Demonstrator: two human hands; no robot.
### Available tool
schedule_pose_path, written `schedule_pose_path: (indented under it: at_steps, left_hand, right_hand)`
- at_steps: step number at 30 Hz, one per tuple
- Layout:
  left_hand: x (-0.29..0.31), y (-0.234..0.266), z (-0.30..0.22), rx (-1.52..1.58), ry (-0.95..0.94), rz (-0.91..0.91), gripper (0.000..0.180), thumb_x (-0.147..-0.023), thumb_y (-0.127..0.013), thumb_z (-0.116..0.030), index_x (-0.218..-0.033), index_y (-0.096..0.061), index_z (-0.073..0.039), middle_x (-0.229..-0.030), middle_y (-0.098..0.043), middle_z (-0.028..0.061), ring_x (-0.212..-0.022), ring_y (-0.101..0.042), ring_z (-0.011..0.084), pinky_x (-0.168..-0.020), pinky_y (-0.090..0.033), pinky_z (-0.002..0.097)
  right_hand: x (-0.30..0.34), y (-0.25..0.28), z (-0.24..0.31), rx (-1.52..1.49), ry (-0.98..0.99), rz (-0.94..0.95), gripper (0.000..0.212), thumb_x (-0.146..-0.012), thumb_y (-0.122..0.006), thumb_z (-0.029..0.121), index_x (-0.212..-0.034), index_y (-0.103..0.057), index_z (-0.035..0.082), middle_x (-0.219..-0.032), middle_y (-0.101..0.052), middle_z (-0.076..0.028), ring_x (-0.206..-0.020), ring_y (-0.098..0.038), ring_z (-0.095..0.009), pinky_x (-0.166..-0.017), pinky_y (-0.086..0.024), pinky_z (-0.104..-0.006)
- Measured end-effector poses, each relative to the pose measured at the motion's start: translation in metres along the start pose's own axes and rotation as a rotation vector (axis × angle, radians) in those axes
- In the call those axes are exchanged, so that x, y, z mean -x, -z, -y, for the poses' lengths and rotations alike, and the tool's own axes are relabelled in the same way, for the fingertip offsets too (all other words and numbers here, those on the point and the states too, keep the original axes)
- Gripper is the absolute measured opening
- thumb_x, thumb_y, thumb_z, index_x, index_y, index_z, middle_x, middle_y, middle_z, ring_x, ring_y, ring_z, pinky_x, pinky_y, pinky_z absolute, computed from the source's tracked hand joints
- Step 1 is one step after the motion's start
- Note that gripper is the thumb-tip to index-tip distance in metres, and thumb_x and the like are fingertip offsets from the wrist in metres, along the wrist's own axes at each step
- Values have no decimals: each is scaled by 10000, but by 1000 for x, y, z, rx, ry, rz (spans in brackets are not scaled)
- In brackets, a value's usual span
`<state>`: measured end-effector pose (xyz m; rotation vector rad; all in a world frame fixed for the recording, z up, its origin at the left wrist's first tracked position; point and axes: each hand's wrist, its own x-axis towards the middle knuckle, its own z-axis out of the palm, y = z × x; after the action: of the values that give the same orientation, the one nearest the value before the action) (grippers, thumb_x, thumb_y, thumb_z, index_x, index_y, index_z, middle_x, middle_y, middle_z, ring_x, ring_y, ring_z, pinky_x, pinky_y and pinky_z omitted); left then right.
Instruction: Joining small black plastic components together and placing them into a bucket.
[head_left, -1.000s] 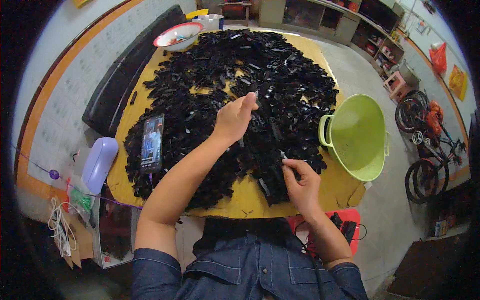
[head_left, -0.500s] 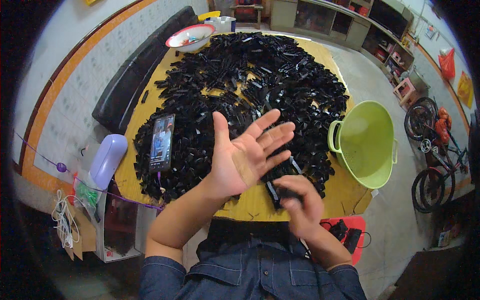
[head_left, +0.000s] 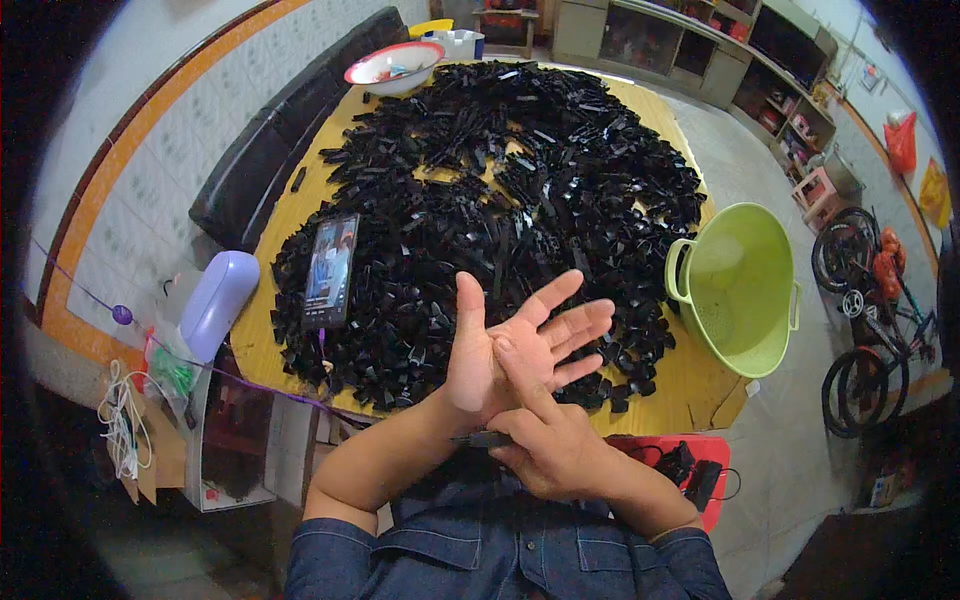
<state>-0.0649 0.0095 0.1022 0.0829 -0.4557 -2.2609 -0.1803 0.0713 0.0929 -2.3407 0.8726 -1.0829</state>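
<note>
My left hand (head_left: 510,355) is open, palm up and fingers spread, in front of the heap of black plastic pieces (head_left: 580,210). Across it lies my right hand (head_left: 550,445), its index finger stretched onto the left palm. The thumb and other fingers of that hand are closed on a small black piece (head_left: 483,439), which sticks out near my left wrist. Most of this piece is hidden by the fingers. The tan patch on my left palm is covered now.
The heap lies on a yellow table (head_left: 270,270) with a phone (head_left: 331,272) on it. A green colander (head_left: 742,290) stands at the right edge, a red-rimmed bowl (head_left: 395,70) at the far left. Beside the table are a purple case (head_left: 220,305) and a red stool (head_left: 715,450).
My right hand has moved left and onto my left palm, bringing the black piece along. My left hand has shifted slightly right and nearer to me, still spread.
</note>
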Motion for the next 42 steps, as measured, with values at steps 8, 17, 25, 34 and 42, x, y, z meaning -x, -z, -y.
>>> schedule_pose_path:
  at_steps: [8,17,25,34,42]
  left_hand:
    - [17,10,0,68,-18,36,950,-722,-137,-823,-1398,-273,-171,-1400,-328,155,-1274,-325,281,-1064,-201,463]
    - [14,11,2,138,-97,-39,918,-739,-197,-810,-1399,-263,-175,-1411,-303,153,-1308,-248,272,-1076,-148,467]
    - [32,25,-27,-97,-227,21,727,-880,-245,-633,-1337,-350,-78,-1267,-477,180,-1156,-473,305,-989,-348,449]
    - [79,41,-33,-2446,-487,-159,144,-635,-658,-122,-778,-643,-128,-795,-562,-19,-728,-515,172,-612,-371,316]
    - [62,50,-23,-2519,-455,-5,103,-666,-610,-139,-764,-630,-112,-909,-555,19,-827,-516,195,-679,-385,336]
  right_hand:
    - [33,28,-15,-714,-370,-297,247,-861,-527,229,-1004,-588,37,-1264,-463,-230,-1086,-518,-326,-893,-419,-409]
    - [16,-1,1,54,107,102,302,-653,-705,119,-893,-533,55,-1248,-494,-198,-560,-602,-219,-460,-472,-324]
    - [36,12,-7,-335,45,116,440,-683,-663,103,-1111,-580,43,-947,-621,-124,-763,-606,-298,-639,-490,-353]
    - [71,19,-33,-1388,-849,-335,221,-787,-550,62,-985,-451,79,-851,-588,-150,-642,-548,-191,-501,-458,-282]
    - [61,7,-29,-1128,-948,-339,216,-862,-543,172,-1037,-486,59,-824,-583,-121,-562,-521,-165,-434,-416,-261]
